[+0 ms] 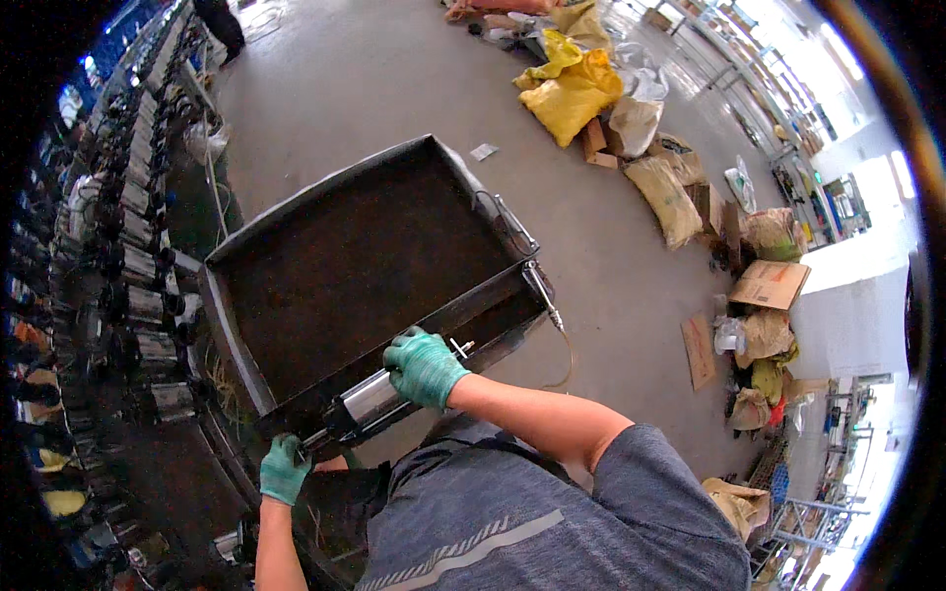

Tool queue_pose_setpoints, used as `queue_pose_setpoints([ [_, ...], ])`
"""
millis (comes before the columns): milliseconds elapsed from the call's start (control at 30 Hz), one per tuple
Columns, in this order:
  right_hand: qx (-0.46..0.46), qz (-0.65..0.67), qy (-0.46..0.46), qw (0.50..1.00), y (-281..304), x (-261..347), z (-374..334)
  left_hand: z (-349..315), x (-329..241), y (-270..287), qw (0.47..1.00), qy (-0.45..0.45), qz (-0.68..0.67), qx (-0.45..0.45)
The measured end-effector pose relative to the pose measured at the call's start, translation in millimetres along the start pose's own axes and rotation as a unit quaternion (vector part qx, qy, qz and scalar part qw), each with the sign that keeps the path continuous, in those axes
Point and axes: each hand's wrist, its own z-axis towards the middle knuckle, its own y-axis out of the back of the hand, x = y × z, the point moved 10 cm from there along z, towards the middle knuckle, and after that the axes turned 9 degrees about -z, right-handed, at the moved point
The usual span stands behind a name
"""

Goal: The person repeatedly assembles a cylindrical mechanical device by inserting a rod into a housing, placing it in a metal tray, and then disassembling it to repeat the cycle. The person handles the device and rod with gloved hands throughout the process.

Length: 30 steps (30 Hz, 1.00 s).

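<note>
Closed over the silver cylinder [372,397], the gloved right hand [426,367] covers its right part, so that end of the body cannot be seen. Gloved in the same green, the left hand [285,469] is at the thin rod by the cylinder's left end; its fingertips are lost against dark surroundings, and I cannot tell whether they are closed on the rod.

The cylinder lies slantwise in front of the person's body, along the near side of a dark metal tray [235,340], its left end nearer than its right. Its visible body is smooth and shiny, with a black block [341,420] at the left end. Just right of the right hand, a small T-shaped metal fitting [460,348] sticks out; how it joins the cylinder is hidden.

A silvery tool [543,294] rests on the tray's right edge. The person's grey shirt [512,512] hides what lies nearest, and the left forearm is cut off by the lower edge. To the left, rows of machine parts [143,266] are too blurred to name singly. At the far left, another person's leg [222,28] is cropped.
</note>
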Motion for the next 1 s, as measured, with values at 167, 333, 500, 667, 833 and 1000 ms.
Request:
queue_pose_setpoints([
  [167,-0.005,0.007,-0.002,1.0,2.4,1.3,-4.1,-2.7,-27.2,13.3,0.994,-0.046,0.066,-0.07],
  [333,-0.01,0.007,-0.004,1.0,6.8,4.7,-6.2,-1.8,-33.1,9.9,0.99,-0.075,0.11,-0.052],
  [500,-0.021,0.016,0.002,1.0,-2.0,1.0,-4.4,8.6,-36.7,15.8,0.99,-0.105,0.093,0.005],
  [667,-0.033,0.019,0.0,0.999,8.4,3.4,-4.5,27.7,15.3,11.8,0.971,0.109,-0.211,0.033],
  [833,-0.046,0.022,-0.001,0.999,4.5,3.8,-5.0,-5.4,72.9,-45.4,0.775,0.448,-0.442,0.057],
  [1000,-0.02,0.013,-0.003,1.0,1.7,2.6,-5.2,-3.4,32.9,-8.2,0.939,0.21,-0.259,-0.08],
])
